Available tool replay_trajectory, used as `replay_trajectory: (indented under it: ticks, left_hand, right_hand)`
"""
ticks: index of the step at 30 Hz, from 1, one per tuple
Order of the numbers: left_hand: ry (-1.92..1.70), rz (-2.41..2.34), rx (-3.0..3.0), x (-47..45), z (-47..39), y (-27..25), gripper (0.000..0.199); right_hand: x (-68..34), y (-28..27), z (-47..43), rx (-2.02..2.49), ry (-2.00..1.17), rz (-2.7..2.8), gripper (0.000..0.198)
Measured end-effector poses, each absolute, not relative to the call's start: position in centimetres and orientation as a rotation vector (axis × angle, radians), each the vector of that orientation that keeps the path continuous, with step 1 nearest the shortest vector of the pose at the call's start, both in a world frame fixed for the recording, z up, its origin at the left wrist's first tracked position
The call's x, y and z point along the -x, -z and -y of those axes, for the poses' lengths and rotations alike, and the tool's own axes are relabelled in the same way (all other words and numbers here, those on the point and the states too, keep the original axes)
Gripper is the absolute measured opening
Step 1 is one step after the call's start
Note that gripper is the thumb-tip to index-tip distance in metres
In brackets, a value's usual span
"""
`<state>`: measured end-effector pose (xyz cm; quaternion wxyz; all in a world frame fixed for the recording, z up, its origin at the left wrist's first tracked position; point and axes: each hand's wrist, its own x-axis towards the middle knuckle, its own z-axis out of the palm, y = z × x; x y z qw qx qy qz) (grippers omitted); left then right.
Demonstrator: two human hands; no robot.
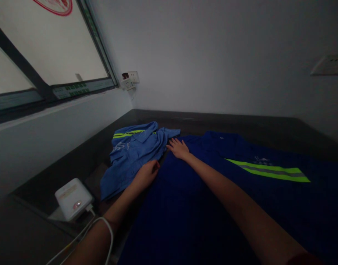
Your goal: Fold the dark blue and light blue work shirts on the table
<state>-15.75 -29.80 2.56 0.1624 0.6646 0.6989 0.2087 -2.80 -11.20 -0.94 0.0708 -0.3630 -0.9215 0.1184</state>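
Note:
A dark blue work shirt (169, 221) lies spread over the table, with a yellow-green and grey reflective band and small pale lettering on its chest. My right hand (179, 148) rests flat near its upper left edge, fingers spread. Left of it is a lighter blue work shirt (135, 156), loosely bunched, also with yellow-green stripes and pale lettering. My left hand (148, 172) is curled closed between the two shirts, beside the dark shirt's side edge. Whether cloth is pinched in its fingers cannot be made out.
A white box-shaped device (74, 200) with a plugged-in white cable (104, 219) is at the left; the cable runs by my left forearm. The dark table (185, 119) meets a pale wall with sockets (129, 79). A window frame (83, 88) is at upper left.

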Motion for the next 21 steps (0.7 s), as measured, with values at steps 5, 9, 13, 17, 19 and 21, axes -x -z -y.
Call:
replay_trajectory:
  ticks: [5,9,13,17,19,21]
  left_hand:
    - [-0.717,-2.074,-2.055,14.4,30.4,-3.1,0.024]
    - [-0.694,-1.882,-2.315,11.3,31.2,-2.7,0.029]
    - [-0.383,-1.874,-2.432,9.0,31.9,-1.0,0.046]
    - [-0.278,-1.977,-2.444,9.1,32.3,0.3,0.055]
    - [-0.293,-2.032,-2.431,9.3,32.4,0.5,0.055]
    - [-0.306,-2.061,-2.417,9.5,32.4,0.7,0.054]
  right_hand:
    - [3.5,1.1,11.1,1.232,-0.39,2.641,0.064]
    - [4.0,1.2,11.2,1.255,-0.327,2.589,0.064]
    - [4.0,1.4,11.3,1.246,-0.275,2.559,0.062]
    - [3.9,1.6,11.1,1.259,-0.314,2.584,0.066]
    - [3.8,1.6,11.1,1.258,-0.338,2.602,0.068]
    - [3.7,1.5,11.2,1.254,-0.349,2.589,0.068]
